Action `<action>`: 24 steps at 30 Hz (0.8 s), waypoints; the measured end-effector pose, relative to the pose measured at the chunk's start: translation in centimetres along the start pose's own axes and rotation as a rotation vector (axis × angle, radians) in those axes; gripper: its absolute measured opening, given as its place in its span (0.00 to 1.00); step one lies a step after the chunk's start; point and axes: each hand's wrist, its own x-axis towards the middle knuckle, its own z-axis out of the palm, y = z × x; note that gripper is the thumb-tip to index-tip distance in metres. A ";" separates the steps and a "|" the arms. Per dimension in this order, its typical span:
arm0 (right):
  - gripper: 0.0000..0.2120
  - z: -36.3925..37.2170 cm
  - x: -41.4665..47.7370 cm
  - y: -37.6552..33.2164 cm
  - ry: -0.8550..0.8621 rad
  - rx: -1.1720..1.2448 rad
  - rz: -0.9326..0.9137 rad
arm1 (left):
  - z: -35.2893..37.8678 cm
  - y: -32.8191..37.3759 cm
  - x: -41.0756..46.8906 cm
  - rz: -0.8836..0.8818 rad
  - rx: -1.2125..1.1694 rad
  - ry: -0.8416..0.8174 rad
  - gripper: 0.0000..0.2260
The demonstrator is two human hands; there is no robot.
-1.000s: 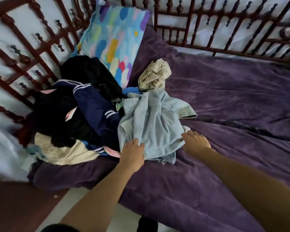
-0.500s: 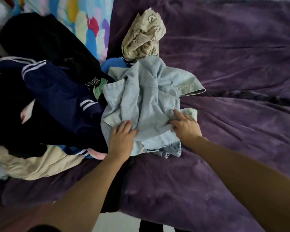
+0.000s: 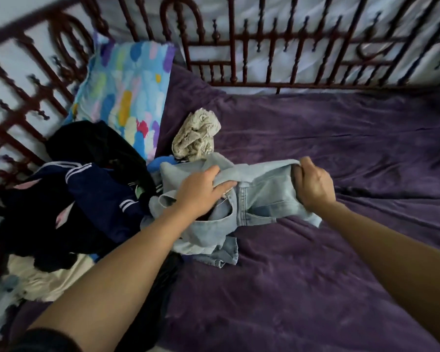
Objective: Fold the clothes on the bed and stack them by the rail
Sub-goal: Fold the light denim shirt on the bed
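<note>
Denim garment (image 3: pixel 262 196), one; hands (image 3: pixel 201 191) (image 3: pixel 315 185), two

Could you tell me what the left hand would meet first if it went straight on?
The left hand points right along the denim garment it grips; beyond that, probably the right hand, depth unclear.

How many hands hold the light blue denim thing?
2. The left hand grips the denim garment by its top edge, beside the clothes pile; the right hand pinches it farther right.
</note>
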 end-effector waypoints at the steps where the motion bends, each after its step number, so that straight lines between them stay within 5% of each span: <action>1: 0.15 -2.2 -0.1 0.7 0.049 -0.019 0.018 | 0.0 2.0 0.4 0.025 -0.037 0.002 0.21; 10: 0.16 -18.9 -8.6 10.0 0.259 -0.164 0.281 | 4.2 18.4 -2.3 0.144 -0.345 -0.100 0.27; 17: 0.20 -26.1 -15.8 22.7 0.277 -0.284 0.622 | 12.7 22.9 -4.4 0.097 -0.147 -0.371 0.16; 24: 0.24 -25.1 -21.4 41.4 0.043 -0.085 1.174 | 25.5 27.0 -5.8 -0.021 0.109 -0.577 0.10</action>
